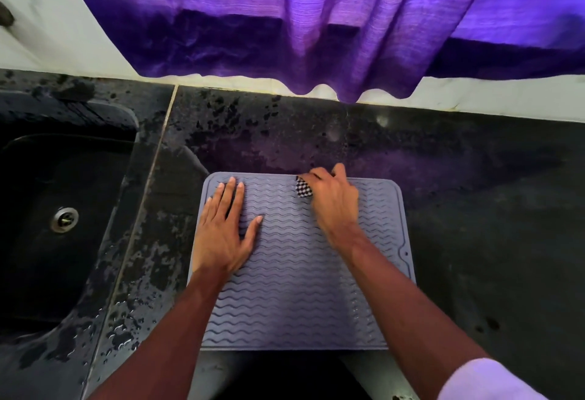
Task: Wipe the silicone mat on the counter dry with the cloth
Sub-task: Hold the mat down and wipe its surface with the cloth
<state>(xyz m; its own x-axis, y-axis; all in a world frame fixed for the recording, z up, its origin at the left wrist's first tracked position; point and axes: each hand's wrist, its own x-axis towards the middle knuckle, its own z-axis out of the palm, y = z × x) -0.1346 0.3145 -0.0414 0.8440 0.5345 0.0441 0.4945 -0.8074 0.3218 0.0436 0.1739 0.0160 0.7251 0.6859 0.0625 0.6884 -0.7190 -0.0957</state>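
Mat (300,273) is pinned flat at 10 o'clock by left hand (224,235); cloth (303,188) is bunched in right hand (332,203) at 12; wet streaks are risked by so little cloth contact.

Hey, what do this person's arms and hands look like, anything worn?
The left hand and right hand are bare: no gloves, rings or watch visible. Both forearms are uncovered. A white sleeve shows high on the right arm; none on the left.
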